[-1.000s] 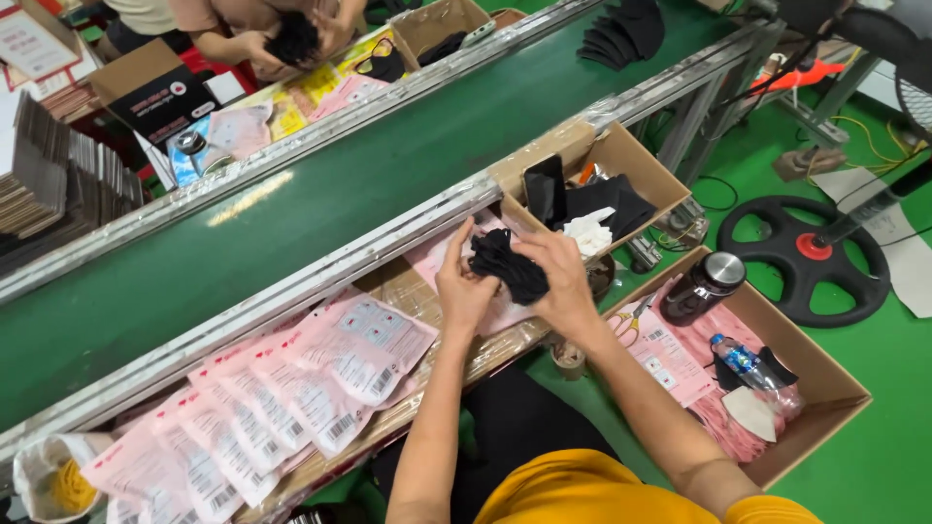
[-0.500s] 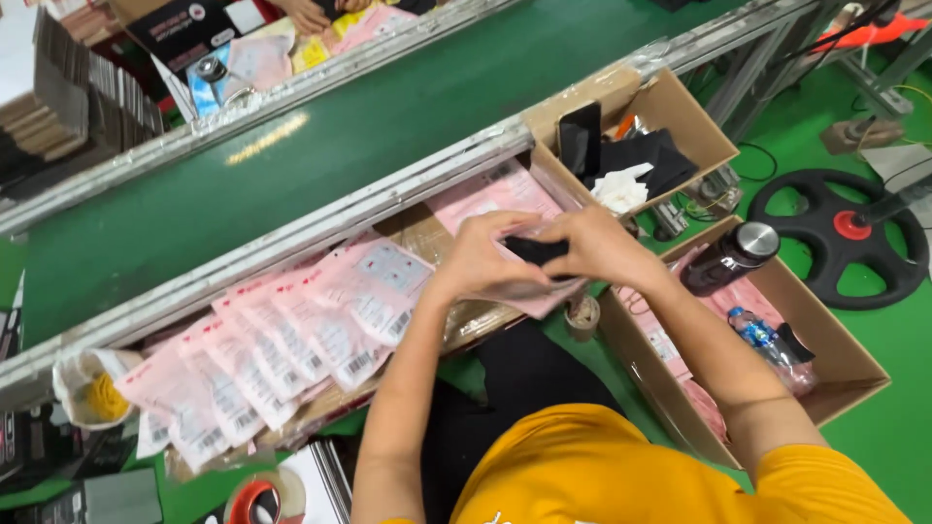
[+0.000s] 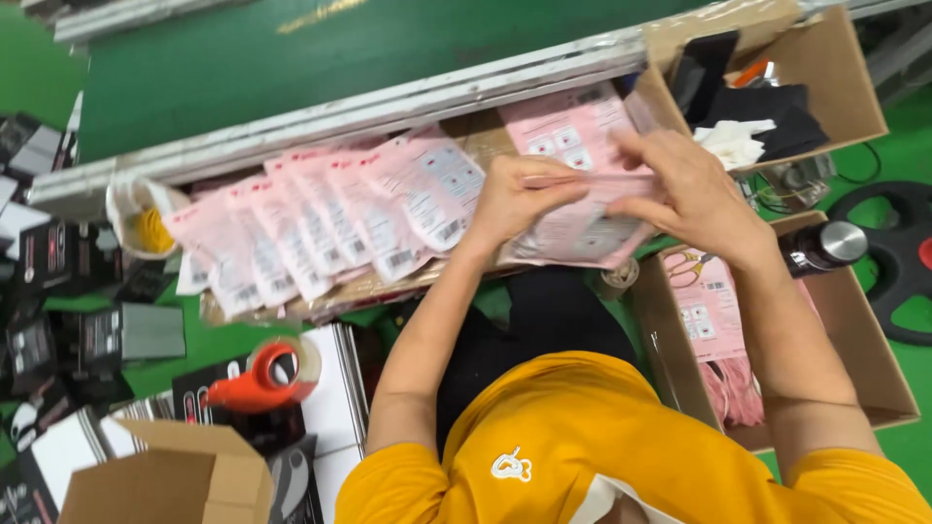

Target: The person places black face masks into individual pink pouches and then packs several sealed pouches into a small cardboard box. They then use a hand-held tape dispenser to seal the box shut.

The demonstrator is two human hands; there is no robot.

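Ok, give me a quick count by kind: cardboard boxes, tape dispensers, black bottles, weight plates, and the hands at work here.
Cardboard boxes: 3, upper right, lower right, bottom left
Red tape dispenser: 1
Black bottle with silver cap: 1
Black weight plate: 1
Hands on the pink pouch: 2, left hand, right hand
Total: 8

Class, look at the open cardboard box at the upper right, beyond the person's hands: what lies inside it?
Inside the cardboard box: black cloth items, a white crumpled piece and something orange. Whatever lies beneath these is covered.
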